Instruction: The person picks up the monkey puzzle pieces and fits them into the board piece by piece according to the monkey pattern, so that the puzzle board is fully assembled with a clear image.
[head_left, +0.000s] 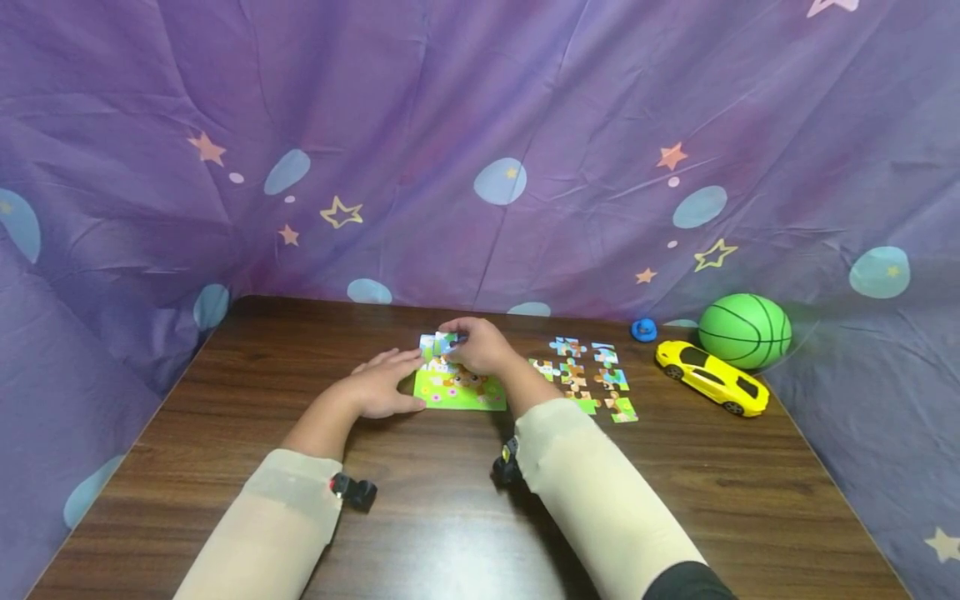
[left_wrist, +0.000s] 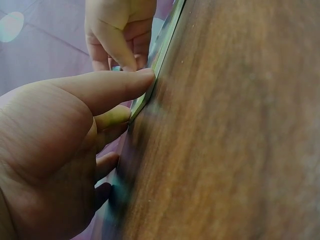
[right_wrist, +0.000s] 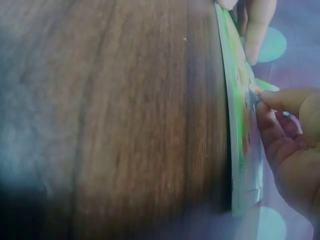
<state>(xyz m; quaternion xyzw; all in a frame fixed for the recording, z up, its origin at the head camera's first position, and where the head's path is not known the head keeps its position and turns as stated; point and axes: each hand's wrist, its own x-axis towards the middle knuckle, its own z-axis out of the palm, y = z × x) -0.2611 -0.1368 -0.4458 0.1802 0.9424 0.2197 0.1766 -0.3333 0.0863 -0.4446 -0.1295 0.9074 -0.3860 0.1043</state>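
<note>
A puzzle board with a green lower part and a printed animal face lies on the table. My left hand is spread along its left side, thumb and fingertips touching the edge; the left wrist view shows the thumb straight against the board's rim. Over the board's upper part, my right hand pinches a puzzle piece between thumb and fingers. Its picture is mostly hidden by the fingers. A blue-and-white patch shows at the board's upper left.
Loose puzzle pieces lie in a group right of the board, partly behind my right forearm. Farther right are a yellow toy car, a green ball and a small blue toy. A purple curtain hangs behind the table.
</note>
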